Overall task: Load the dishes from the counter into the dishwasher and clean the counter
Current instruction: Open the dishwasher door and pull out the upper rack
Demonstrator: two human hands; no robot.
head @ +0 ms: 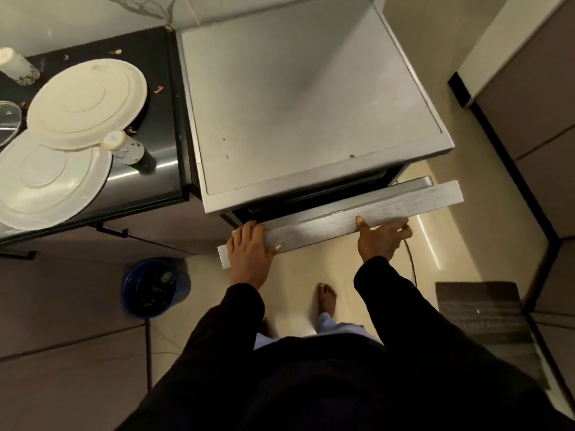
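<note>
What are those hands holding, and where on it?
The left hand and right hand both grip the partly open dishwasher door along its top edge.

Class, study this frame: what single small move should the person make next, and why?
Probably pull the door further down. The left hand and right hand both grip its top edge, it is only slightly ajar, and the plates sit unloaded on the counter.

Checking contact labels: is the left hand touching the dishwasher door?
Touching. Head view: left hand grips the dishwasher door along its top edge.
</note>
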